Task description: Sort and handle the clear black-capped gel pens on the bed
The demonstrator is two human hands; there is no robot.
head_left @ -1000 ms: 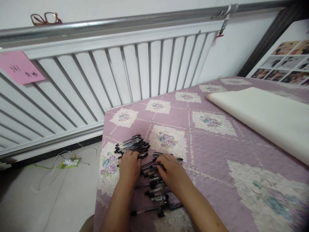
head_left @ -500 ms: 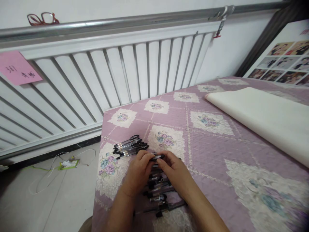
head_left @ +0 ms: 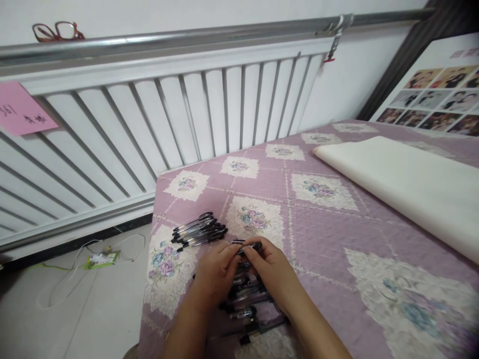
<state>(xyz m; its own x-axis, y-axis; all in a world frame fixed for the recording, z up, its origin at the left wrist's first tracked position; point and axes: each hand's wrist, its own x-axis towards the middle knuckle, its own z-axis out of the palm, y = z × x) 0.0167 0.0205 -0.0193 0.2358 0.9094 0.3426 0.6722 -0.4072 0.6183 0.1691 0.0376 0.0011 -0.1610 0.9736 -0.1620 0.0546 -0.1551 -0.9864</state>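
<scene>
Between my fingertips is a black pen, its right end tipped slightly upward. My left hand is closed on its left end, and my right hand pinches the dark right end from the other side. Whether the cap is fully on cannot be made out. Just beyond my left hand lies a stack of clear pens with black caps, side by side. Several more loose pens and pen parts are spread on the cloth between my forearms, partly covered by my hands.
A purple floral tablecloth covers the table. To the right lies a folded cream sheet, with a photo board behind it. A white radiator stands along the wall. A power strip with cables lies on the floor.
The pen between my hands has tilted, its right end rising a little. Both hands stay together on it. The whole view has shifted slightly; the stacked pens lie as before.
</scene>
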